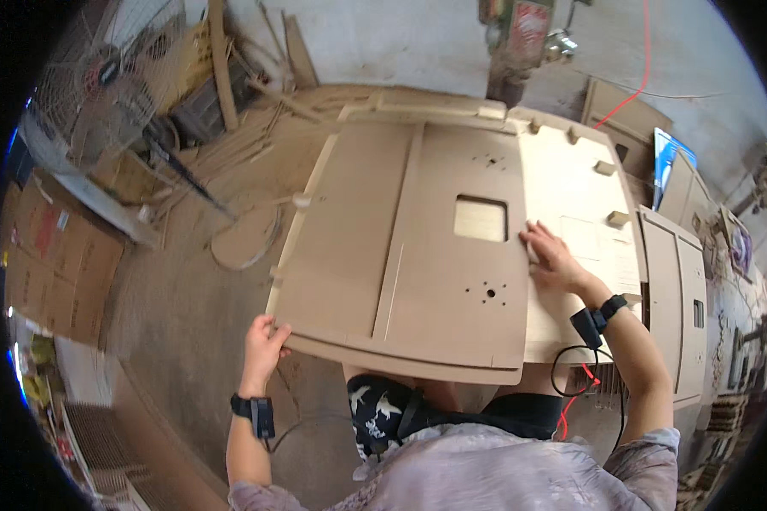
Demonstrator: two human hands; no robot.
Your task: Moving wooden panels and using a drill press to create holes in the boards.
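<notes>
A large brown fiberboard panel (341, 221) lies on a pale wooden worktop (562, 179) in front of me. It has a rectangular cut-out, a long groove and two groups of small drilled holes. At the panel's near left corner, my left hand (267, 339) pinches the edge, thumb on top; its other fingers are partly hidden. My right hand (556, 255) rests over the pale worktop with fingers stretched out, their tips touching the panel's right edge beside the cut-out. Small wooden blocks (605, 168) stand along the worktop's right side.
A standing fan (106, 81) is at the far left, near cardboard boxes (64, 251). Wood offcuts (251, 128) lie along the wall. Another grooved panel (673, 298) stands to the right of the worktop. A red cable (637, 89) hangs at the back right.
</notes>
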